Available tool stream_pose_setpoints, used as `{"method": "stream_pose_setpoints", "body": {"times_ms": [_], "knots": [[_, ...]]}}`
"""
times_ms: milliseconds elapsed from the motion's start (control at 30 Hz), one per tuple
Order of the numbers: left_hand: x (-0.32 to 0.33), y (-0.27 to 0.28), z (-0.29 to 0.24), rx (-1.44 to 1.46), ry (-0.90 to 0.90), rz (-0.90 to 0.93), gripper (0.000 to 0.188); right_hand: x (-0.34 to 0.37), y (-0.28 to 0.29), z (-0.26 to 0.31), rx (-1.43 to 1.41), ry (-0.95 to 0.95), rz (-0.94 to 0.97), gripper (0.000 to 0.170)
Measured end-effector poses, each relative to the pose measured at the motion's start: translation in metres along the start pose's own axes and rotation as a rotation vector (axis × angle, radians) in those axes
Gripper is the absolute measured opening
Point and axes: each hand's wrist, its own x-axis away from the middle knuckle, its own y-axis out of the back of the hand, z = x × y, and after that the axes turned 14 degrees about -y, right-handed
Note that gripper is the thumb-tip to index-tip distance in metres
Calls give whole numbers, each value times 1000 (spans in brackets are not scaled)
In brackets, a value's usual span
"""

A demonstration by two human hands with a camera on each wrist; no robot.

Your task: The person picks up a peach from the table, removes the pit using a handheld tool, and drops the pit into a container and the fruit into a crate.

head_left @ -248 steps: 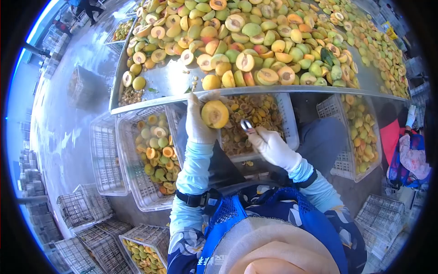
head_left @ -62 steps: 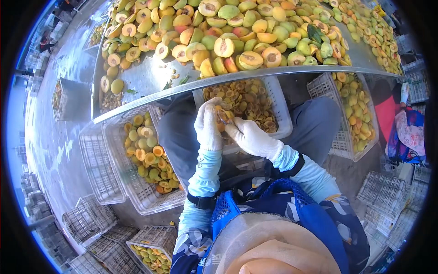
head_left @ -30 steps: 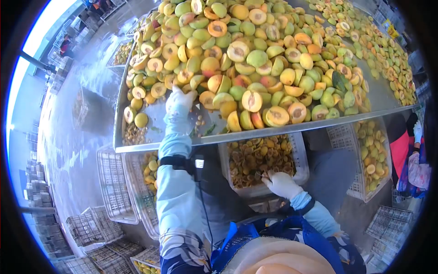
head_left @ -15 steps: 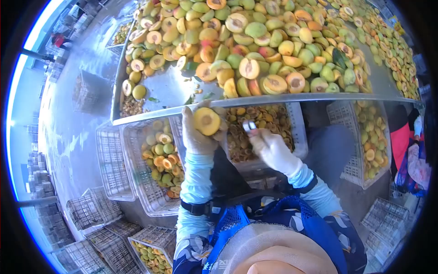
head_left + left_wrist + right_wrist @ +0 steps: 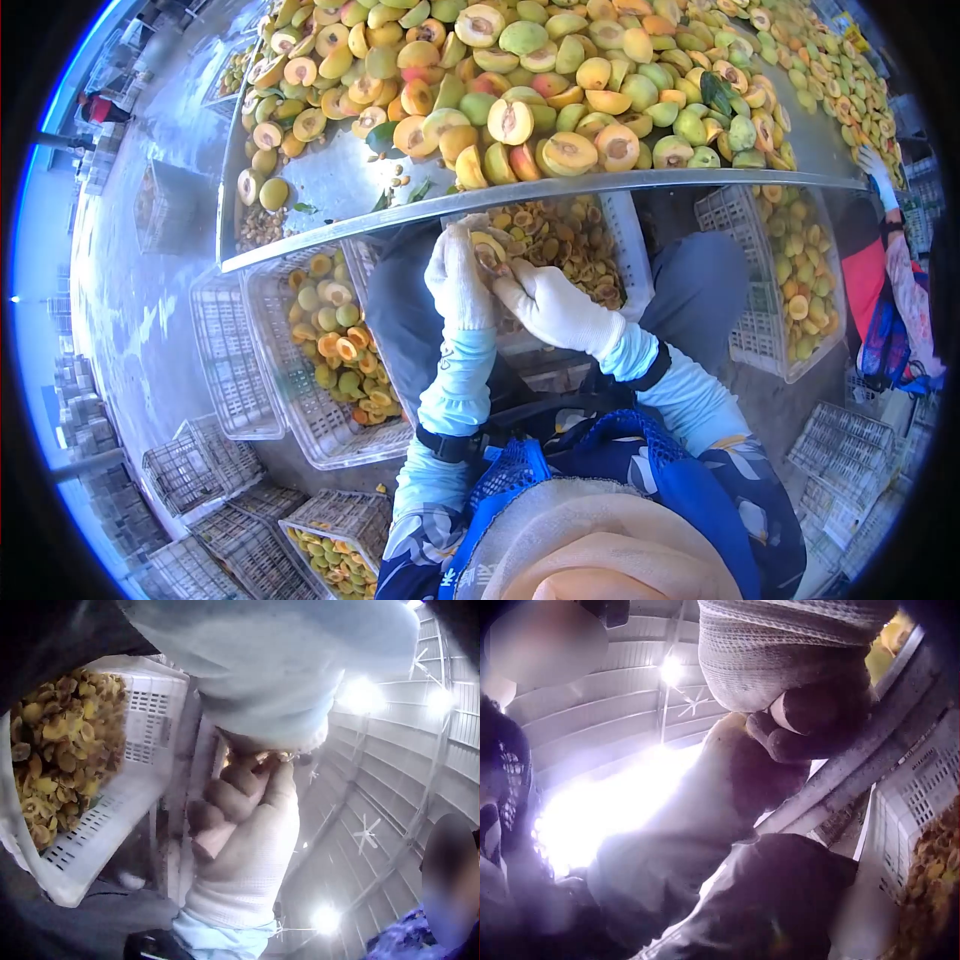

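Note:
In the head view the left hand (image 5: 462, 275), in a pale glove, grips a halved yellow fruit (image 5: 488, 250) in front of the table edge. Meeting it from the right, the gloved right hand (image 5: 560, 308) has its fingertips at the fruit's cut face. The left wrist view shows the right hand (image 5: 247, 832) with fingers curled round a small metal tool, mostly hidden by the fingers. Below both hands stands a white crate (image 5: 628, 250) of brownish-yellow fruit pieces. In the right wrist view, the right hand's curled fingers (image 5: 802, 720) are close to the camera.
A metal table (image 5: 340, 180) heaped with halved fruit spans the front. Fruit-filled crates stand left (image 5: 270, 370) and right (image 5: 735, 270) of the knees. Stacked crates (image 5: 200, 465) are at lower left. Another person's gloved hand (image 5: 880, 175) reaches the table at far right.
Half a second ago the hands were apart, the fruit's cut face upward and the tool's metal loop visible; they have come together at the fruit. Earlier, the left hand was at the heap.

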Motion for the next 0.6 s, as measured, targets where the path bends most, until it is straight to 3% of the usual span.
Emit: {"method": "stream_pose_setpoints", "body": {"times_ms": [133,200,333,367,400,433,467,500,533,567,600], "knots": [[-9,8,-3,-138,120,81,38,-7,-13,-20,-327,70,-1,37],[-16,16,2,-44,225,204,39,-4,18,8,-642,-524,567,44],[-26,15,-5,-171,289,416,37,3,11,-4,-889,-581,637,48],[-25,15,-2,4,336,460,37,2,11,-14,-1192,-602,832,49],[-21,7,-1,1,337,459,37,3,7,-23,-1499,-613,1028,50],[-16,-6,0,37,266,299,37,2,3,-28,-1626,-594,1085,50],[-13,-15,0,72,192,139,36,5,4,-29,-1624,-595,1089,50],[-11,-10,6,-132,141,24,32,9,8,-31,-1538,-561,1006,49],[-15,6,-1,-469,-87,138,30,9,13,-32,-1445,-517,934,48],[-19,10,-31,-506,-148,-46,27,13,25,-29,-1329,-699,825,48],[-27,40,-45,-860,-407,2,25,14,36,-13,-934,-792,529,52]]}}
